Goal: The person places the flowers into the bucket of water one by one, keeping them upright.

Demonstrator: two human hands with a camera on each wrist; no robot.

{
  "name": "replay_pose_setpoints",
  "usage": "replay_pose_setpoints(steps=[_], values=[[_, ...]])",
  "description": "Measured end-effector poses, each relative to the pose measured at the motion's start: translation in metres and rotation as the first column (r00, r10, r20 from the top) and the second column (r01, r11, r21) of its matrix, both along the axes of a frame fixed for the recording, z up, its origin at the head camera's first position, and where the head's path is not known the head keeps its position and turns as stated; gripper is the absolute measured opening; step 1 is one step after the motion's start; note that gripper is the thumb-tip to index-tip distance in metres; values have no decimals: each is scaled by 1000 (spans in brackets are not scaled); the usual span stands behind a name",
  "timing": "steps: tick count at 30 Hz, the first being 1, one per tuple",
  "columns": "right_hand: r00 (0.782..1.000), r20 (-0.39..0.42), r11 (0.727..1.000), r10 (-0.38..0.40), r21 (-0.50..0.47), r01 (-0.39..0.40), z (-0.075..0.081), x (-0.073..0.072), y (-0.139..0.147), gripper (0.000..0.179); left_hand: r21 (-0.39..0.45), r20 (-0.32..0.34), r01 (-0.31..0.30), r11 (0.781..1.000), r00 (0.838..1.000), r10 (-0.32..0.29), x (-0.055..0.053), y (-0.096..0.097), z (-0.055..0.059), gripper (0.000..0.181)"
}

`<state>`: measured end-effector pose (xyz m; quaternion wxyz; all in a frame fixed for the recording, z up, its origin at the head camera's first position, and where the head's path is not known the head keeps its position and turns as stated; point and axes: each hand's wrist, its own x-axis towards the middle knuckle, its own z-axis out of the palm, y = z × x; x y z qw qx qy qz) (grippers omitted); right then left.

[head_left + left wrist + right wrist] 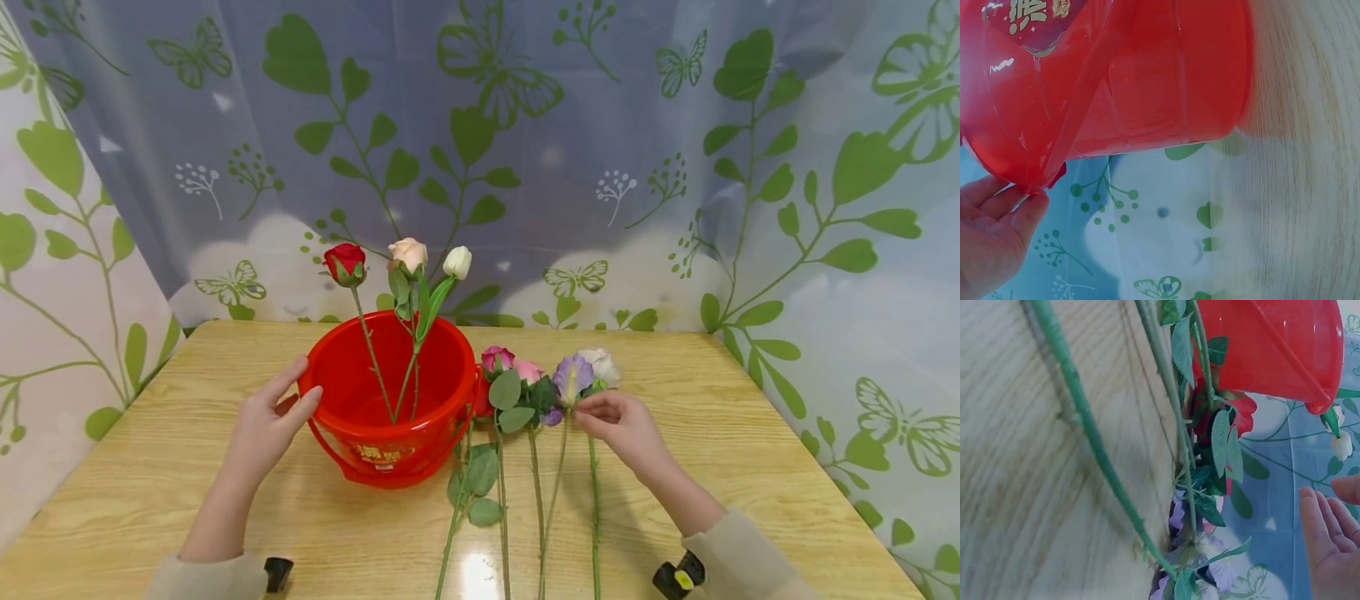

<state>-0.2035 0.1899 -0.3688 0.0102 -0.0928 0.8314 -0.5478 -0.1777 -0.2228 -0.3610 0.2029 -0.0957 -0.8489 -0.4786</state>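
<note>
A red plastic bucket (337,367) stands on the table, its rim pinched between thumb and fingers of my left hand (266,421). Three flowers lean inside it: a red rose (347,265), a peach rose (408,252) and a white tulip (457,262). To the bucket's right, my right hand (618,425) hovers close over a purple iris (573,379). In the right wrist view the fingers (1316,531) are fairly straight, the thumb stands apart, and nothing lies between them.
Beside the iris lie a magenta rose (497,358), a pink flower (528,372), a white flower (600,367) and a red flower (483,404), their stems toward me. A patterned curtain (525,167) hangs behind the wooden table (285,525).
</note>
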Motion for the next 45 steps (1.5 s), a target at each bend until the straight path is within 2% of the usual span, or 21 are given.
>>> replay_pose_setpoints(steps=[6, 19, 31, 39, 45], values=[[1000, -4, 1000, 4, 2, -4, -7, 0, 6, 25, -2, -2, -3, 1000, 1000, 3, 0, -1, -1, 49], [999, 31, 996, -44, 75, 42, -16, 1, 17, 23, -4, 21, -2, 1000, 1000, 2, 1, 0, 1, 50], [996, 38, 986, -81, 147, 74, -34, -6, 25, 18, -10, 3, 5, 1000, 1000, -5, 0, -1, 1, 50], [996, 48, 984, -75, 166, 66, -41, -9, 29, 13, -1, 10, 7, 1000, 1000, -7, 0, 0, 2, 50], [995, 73, 980, -68, 190, 53, -47, -10, 31, 18, -1, 19, 9, 1000, 1000, -9, 1, 0, 2, 51]])
